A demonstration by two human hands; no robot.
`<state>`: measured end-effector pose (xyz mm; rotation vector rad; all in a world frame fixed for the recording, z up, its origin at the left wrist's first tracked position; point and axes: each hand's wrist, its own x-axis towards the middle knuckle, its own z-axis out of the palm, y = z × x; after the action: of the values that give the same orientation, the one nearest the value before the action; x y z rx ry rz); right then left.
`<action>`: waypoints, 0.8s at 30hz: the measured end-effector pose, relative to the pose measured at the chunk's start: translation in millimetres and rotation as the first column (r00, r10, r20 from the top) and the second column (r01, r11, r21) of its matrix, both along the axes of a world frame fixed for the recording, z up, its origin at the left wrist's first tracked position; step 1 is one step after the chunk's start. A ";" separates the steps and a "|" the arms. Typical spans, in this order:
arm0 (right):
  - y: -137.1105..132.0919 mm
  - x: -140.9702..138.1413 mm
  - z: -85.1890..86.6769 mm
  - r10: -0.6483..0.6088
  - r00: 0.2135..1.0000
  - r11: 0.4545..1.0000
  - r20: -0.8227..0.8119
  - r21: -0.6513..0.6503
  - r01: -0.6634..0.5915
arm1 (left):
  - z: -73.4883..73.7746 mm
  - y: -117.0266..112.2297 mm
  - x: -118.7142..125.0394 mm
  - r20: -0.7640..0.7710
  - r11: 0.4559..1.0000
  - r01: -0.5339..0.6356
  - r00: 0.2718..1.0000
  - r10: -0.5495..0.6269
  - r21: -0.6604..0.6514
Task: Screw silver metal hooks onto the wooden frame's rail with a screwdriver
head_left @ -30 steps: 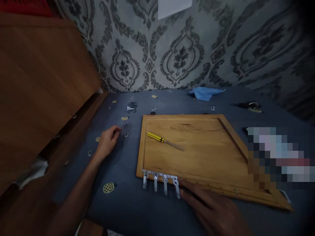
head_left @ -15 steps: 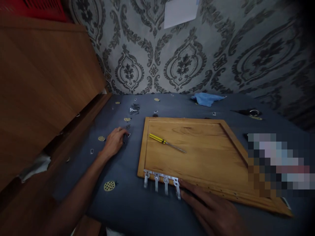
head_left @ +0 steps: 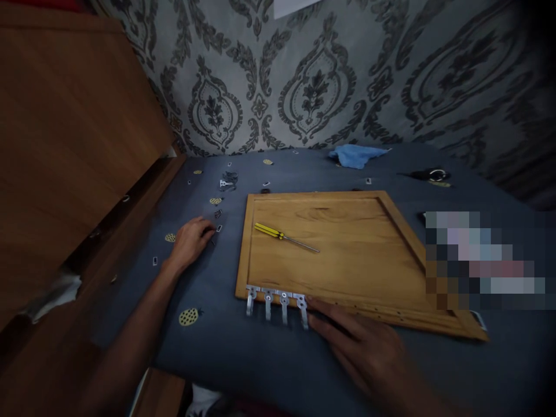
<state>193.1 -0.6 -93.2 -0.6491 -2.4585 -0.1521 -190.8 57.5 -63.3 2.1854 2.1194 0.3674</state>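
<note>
A light wooden framed panel (head_left: 347, 272) lies flat on the dark blue cloth. Along its near left edge sits a metal hook rack (head_left: 284, 296) with several silver hooks hanging over the side. My right hand (head_left: 369, 341) pinches the rack's right end, thumb and fingers closed at the last hook. Left of the panel, my left hand (head_left: 191, 240) rests low over the cloth with its fingertips drawn together; what they hold, if anything, is too small to make out. A small dark screw (head_left: 213, 242) lies by those fingertips, and a little pile of screws (head_left: 218, 214) is just beyond.
A yellow-handled screwdriver (head_left: 284, 237) lies on the panel. Behind it are a blue rag (head_left: 356, 155), a black tool (head_left: 430, 174) and a loose metal hook (head_left: 226, 183) beside grey bits. A wooden cabinet (head_left: 78, 116) stands at left; a blurred patch (head_left: 482, 255) covers something at right.
The whole view has shifted, so things appear higher and slightly left. My left fingertips have drawn closer together near the screws. My right hand stays at the hook rack's end.
</note>
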 end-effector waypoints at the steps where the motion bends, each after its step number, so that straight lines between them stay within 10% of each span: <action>1: -0.2 -0.1 0.2 -0.005 1.000 1.000 0.002 -0.003 0.005 | -0.4 0.4 -0.8 -0.006 1.000 0.002 1.000 -0.002 0.000; 24: -5.0 2.0 -3.2 0.000 1.000 0.990 -0.008 -0.142 -0.001 | 7.6 1.6 0.0 -0.014 0.998 0.003 1.000 -0.002 0.060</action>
<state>195.0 -5.6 -96.4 -0.7081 -2.4777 0.0263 -190.9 59.0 -55.7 2.2290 2.1399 0.4222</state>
